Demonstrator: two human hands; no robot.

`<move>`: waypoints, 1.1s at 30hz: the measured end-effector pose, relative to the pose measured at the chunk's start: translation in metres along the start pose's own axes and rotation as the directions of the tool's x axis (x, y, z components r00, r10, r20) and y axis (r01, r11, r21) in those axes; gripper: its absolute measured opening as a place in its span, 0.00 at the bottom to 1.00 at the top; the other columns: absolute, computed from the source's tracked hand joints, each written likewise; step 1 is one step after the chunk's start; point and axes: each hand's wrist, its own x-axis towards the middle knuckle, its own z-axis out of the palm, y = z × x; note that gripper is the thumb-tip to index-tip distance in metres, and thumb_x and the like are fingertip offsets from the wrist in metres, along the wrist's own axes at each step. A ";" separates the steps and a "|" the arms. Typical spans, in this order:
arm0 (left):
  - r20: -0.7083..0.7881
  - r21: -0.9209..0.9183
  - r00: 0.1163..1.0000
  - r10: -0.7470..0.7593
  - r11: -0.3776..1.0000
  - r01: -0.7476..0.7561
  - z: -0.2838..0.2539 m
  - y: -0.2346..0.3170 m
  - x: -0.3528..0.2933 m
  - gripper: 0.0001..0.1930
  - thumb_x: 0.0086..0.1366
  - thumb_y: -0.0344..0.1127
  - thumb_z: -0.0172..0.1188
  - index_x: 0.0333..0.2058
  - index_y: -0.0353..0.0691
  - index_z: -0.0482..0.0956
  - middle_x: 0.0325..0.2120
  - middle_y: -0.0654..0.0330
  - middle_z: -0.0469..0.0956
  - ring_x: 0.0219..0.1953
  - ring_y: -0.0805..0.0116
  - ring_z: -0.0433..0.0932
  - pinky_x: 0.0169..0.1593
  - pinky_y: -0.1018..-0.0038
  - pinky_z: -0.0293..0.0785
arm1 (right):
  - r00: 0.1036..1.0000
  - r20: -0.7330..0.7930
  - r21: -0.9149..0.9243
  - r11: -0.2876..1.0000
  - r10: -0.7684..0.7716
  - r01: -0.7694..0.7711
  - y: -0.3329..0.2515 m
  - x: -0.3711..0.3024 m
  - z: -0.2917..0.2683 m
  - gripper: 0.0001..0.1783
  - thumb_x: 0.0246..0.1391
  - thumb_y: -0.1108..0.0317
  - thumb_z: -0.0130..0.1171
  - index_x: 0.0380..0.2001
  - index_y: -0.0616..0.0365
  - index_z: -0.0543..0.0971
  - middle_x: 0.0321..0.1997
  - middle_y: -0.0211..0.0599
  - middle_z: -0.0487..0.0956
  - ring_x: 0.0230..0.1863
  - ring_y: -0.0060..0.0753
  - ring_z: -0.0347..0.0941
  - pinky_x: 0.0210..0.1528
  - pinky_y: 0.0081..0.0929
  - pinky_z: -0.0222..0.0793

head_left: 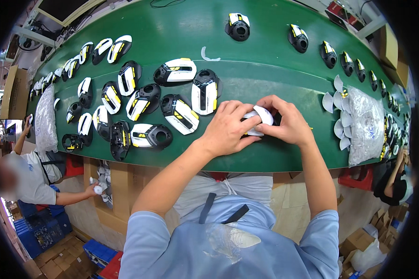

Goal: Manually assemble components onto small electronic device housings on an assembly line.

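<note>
My left hand (228,128) and my right hand (287,122) are closed on the same small white-and-black plastic housing (264,115), just above the green table. My fingers and thumbs wrap its sides and hide most of it; only the curved white top and a bit of dark edge show. Closest to my left hand lies a black-and-white housing with yellow trim (206,93). Another such housing (179,114) rests just left of it. Several more lie in loose groups further left.
A green table (260,60) curves across the view. Thin white curved pieces (338,126) lie beside a clear plastic bag (365,128) on the right. More housings (298,38) line the far right. A person (32,174) sits at left, another (398,179) at right.
</note>
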 end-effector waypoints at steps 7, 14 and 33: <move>0.025 -0.049 0.999 -0.033 0.998 0.034 -0.004 0.000 0.001 0.30 0.60 0.46 0.79 0.60 0.51 0.85 0.58 0.56 0.80 0.60 0.49 0.76 0.63 0.53 0.70 | 0.964 -0.254 0.117 0.987 -0.076 0.109 0.015 -0.032 0.001 0.36 0.46 0.68 0.85 0.60 0.60 0.83 0.55 0.41 0.87 0.53 0.37 0.84 0.58 0.36 0.79; 0.032 -0.058 0.998 -0.051 0.997 0.053 -0.003 -0.001 -0.001 0.32 0.58 0.46 0.80 0.61 0.47 0.84 0.59 0.56 0.80 0.61 0.49 0.75 0.64 0.53 0.69 | 0.920 -0.255 -0.258 0.938 -0.299 0.233 0.017 -0.047 0.020 0.30 0.46 0.63 0.85 0.51 0.58 0.85 0.60 0.45 0.86 0.56 0.51 0.81 0.57 0.43 0.79; 0.038 -0.077 0.998 -0.050 0.996 0.053 -0.002 -0.001 0.001 0.32 0.56 0.46 0.81 0.60 0.46 0.84 0.59 0.58 0.81 0.60 0.50 0.76 0.64 0.54 0.70 | 0.945 -0.218 -0.322 0.932 -0.243 0.165 0.015 -0.058 0.002 0.25 0.47 0.66 0.84 0.50 0.55 0.90 0.52 0.35 0.92 0.43 0.42 0.83 0.49 0.37 0.79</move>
